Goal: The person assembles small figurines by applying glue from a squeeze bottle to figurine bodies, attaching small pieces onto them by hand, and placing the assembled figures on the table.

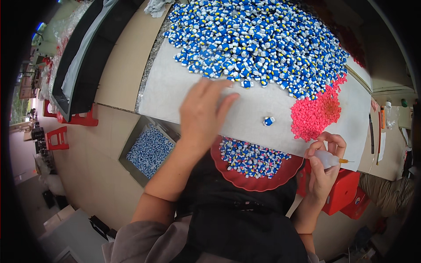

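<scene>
On the pale work sheet (263, 105) in front of you, the biggest thing is the heap of blue, white and yellow pieces (263, 44) covering its far half, with a smaller mound of pink pieces (315, 114) at its right edge and one stray blue piece (269, 121) lying alone nearer you. The sheet sits on a speckled table above a beige tiled floor. A red round tray (256, 182) in your lap holds mixed blue and pink pieces; a grey square tray (131, 147) on the floor to your left is full of blue-and-white ones. Your left hand (204, 114) lies flat on the sheet, fingers spread, holding nothing. Your right hand (324, 164) grips a small white squeeze bottle (326, 158); its long axis runs sideways, the orange nozzle pointing right.
</scene>
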